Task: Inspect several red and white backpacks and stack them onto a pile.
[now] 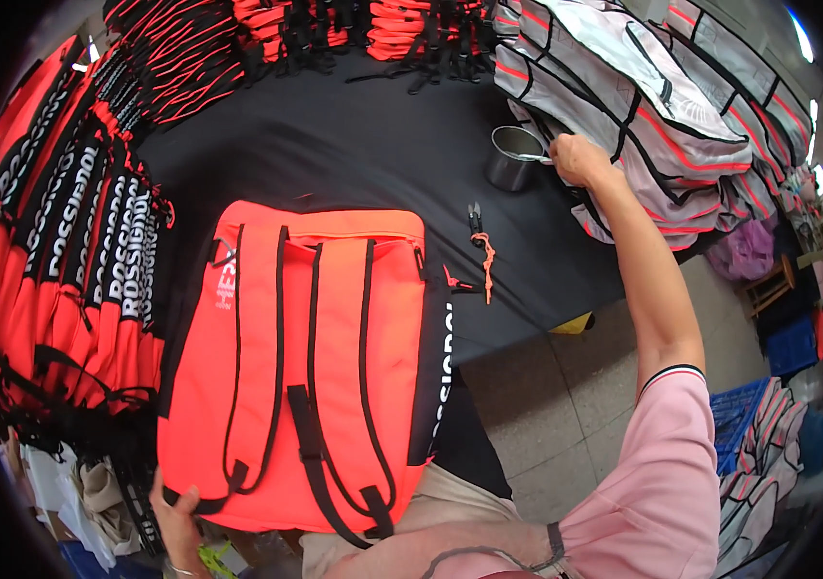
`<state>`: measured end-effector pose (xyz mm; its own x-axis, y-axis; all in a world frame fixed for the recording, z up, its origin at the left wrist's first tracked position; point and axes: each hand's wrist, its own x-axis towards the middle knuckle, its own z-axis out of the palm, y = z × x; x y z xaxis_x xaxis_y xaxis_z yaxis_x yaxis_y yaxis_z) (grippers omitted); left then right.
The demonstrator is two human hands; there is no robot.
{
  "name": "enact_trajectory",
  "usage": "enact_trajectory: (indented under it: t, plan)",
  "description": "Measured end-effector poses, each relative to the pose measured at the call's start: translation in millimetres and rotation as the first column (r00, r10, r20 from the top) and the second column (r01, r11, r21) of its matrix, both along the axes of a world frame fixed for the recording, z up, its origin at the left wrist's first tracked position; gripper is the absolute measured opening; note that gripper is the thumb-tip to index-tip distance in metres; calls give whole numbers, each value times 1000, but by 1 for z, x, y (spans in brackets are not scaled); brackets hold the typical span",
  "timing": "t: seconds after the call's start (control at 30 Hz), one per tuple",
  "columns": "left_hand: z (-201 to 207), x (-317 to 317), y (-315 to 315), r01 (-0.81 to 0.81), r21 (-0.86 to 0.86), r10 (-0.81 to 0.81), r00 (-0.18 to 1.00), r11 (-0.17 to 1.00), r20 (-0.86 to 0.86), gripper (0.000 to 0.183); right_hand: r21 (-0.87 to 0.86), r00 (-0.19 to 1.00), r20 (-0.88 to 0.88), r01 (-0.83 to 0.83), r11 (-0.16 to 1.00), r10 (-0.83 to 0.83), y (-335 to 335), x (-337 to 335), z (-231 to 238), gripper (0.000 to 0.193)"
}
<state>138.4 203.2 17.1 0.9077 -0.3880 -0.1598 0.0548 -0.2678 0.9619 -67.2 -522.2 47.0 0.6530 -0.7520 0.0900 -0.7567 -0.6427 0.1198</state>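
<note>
A bright orange-red backpack [334,289] with black trim lies in front of me, its padded shoulder straps facing up. My left hand [178,521] grips its lower left corner, thumb on top near the black strap end. Far to the right, my right arm is stretched out, and my right hand [580,160] is closed at the handle of a metal mug [510,159]. That mug stands on the dark-covered table. Between mug and backpack lie small black-handled snips [475,218] with an orange cord [487,265] tied to them.
Red-and-black bags [74,232] stand in a packed row on the left. More folded red-and-black pieces [397,29] line the back of the table [363,125]. Grey bags [643,125] pile up at the right, beside the mug. A blue crate [738,420] sits on the floor.
</note>
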Motion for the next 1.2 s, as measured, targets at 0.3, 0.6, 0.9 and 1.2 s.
enact_trajectory:
  t: [0.3, 0.6, 0.9, 1.2]
  plan:
    - [-13, 42, 19, 72, 785, -248, 963, 615, 107, 63, -39, 945, 327, 30, 999, -16, 37, -15, -4, 21]
    - [85, -4, -166, 226, 631, -667, 345, 742, 660, 52, -158, 906, 417, -7, 987, 73, 57, -34, -17, 20]
    - [-40, 11, -344, 229, 722, -757, 169, 652, 631, 86, 254, 709, 705, -260, 932, 6, 182, -13, -24, 21]
    - [-102, -15, -290, 307, 548, -624, 274, 778, 732, 56, 227, 704, 660, -518, 825, 260, 242, 16, -36, 14]
